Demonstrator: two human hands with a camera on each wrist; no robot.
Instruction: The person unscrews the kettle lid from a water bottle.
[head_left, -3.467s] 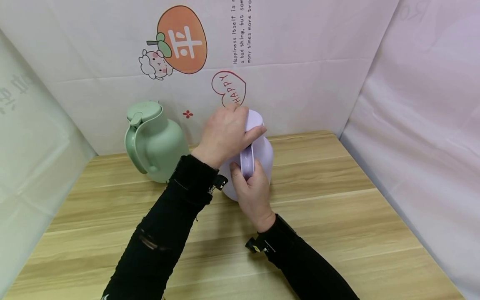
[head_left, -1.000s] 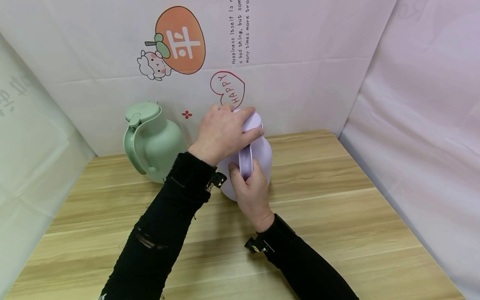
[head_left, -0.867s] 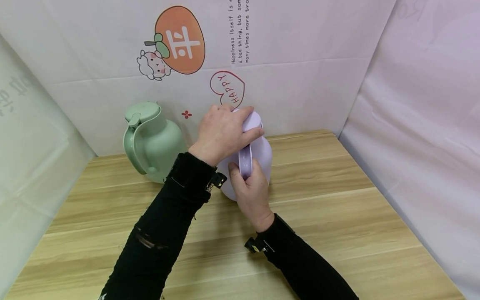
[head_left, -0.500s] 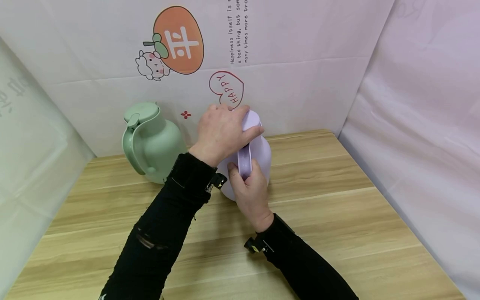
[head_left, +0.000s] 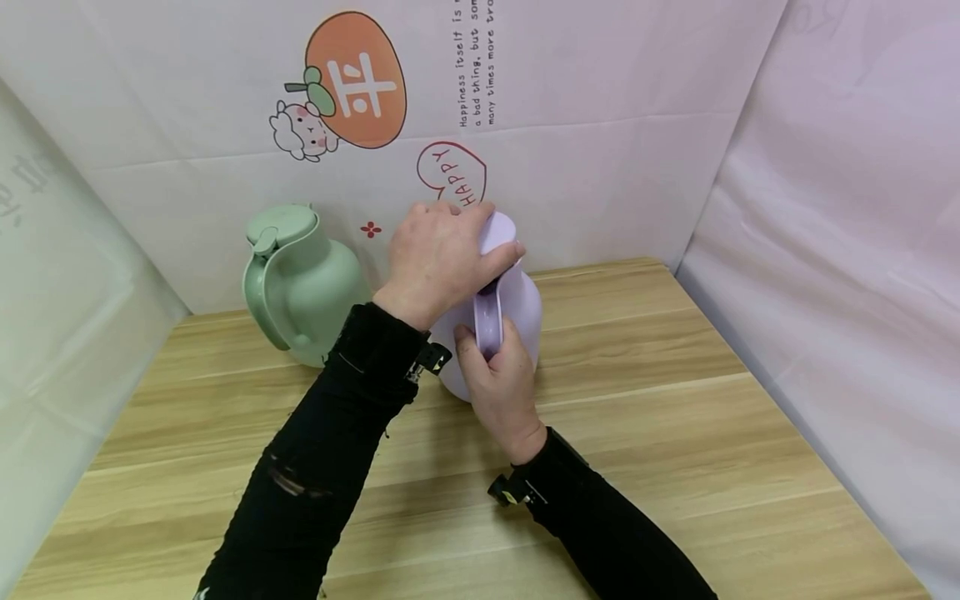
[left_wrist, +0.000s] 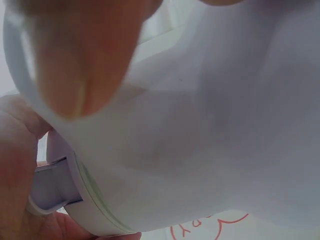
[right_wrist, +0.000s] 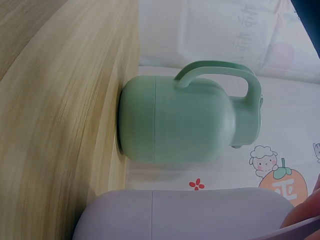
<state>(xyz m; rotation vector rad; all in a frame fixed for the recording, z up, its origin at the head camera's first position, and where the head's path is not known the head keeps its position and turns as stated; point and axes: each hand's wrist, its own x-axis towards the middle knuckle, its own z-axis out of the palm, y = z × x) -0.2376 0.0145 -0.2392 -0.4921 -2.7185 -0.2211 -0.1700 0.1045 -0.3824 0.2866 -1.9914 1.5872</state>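
A lilac thermos jug (head_left: 528,321) stands on the table with its handle (head_left: 489,321) toward me. My right hand (head_left: 504,387) grips that handle low down, thumb on its left side. Over the top, my left hand (head_left: 442,258) holds the round lilac lid (head_left: 497,232), thumb on the near edge and fingers round the far left side. A dark gap shows under the near edge of the lid. In the left wrist view a blurred finger (left_wrist: 80,70) lies before the pale jug body (left_wrist: 175,140), and the lid's tab (left_wrist: 55,185) shows between fingers.
Left of the lilac jug stands a green thermos jug (head_left: 322,292) with its lid on; the right wrist view shows its side and handle. White printed cloth (head_left: 600,167) hangs behind and at both sides of the wooden table (head_left: 675,433).
The left hand has risen slightly with the lid, and a dark gap has appeared beneath it. The right hand keeps its grip on the handle. The green jug has stayed put.
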